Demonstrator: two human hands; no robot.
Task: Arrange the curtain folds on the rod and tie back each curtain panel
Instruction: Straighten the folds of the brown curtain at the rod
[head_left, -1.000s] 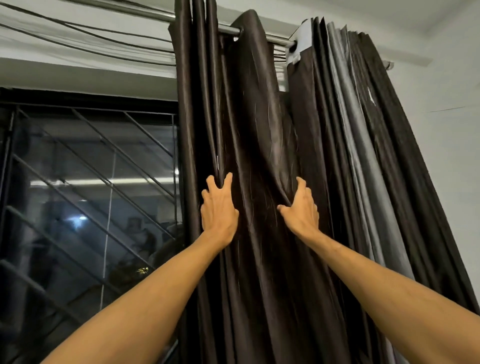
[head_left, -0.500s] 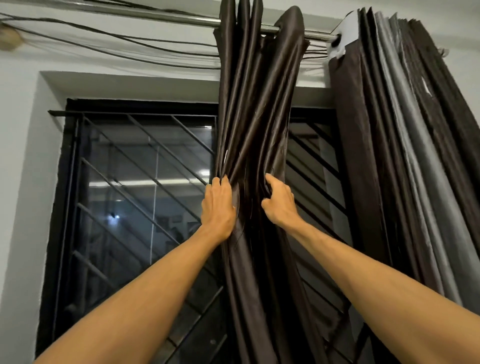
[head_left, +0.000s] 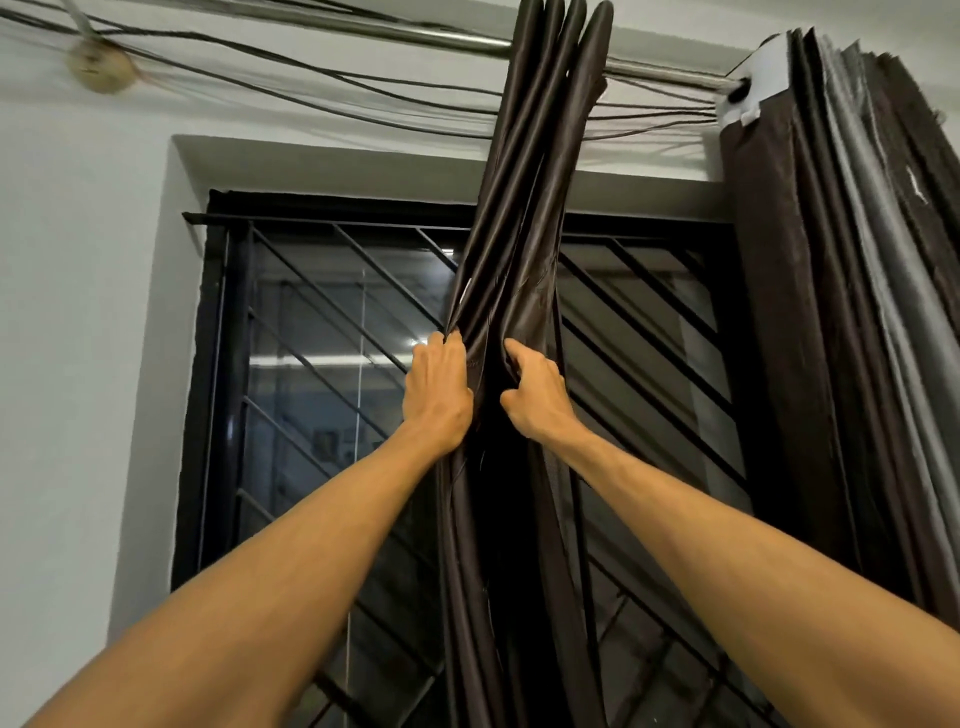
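Note:
A dark brown satin curtain panel (head_left: 540, 197) hangs bunched into tight folds from a metal rod (head_left: 441, 39), in front of the window's middle. My left hand (head_left: 435, 387) lies against the left side of the bundle with its fingertips hooked over the outer fold's edge. My right hand (head_left: 535, 392) grips the right side, fingers curled into the fabric. Both hands squeeze the folds together at mid height. A second bunch of brown and grey curtains (head_left: 852, 312) hangs gathered at the right end of the rod.
Behind the curtain is a black-framed window (head_left: 208, 364) with a diagonal metal grille (head_left: 332, 374). Several thin cables (head_left: 291, 73) sag along the wall under the rod. A white bracket (head_left: 753, 83) holds the rod on the right. White wall lies to the left.
Both hands have slid the brown panel leftward along the rod and pressed its wide folds into a narrow bundle. The window to the right of it is now uncovered.

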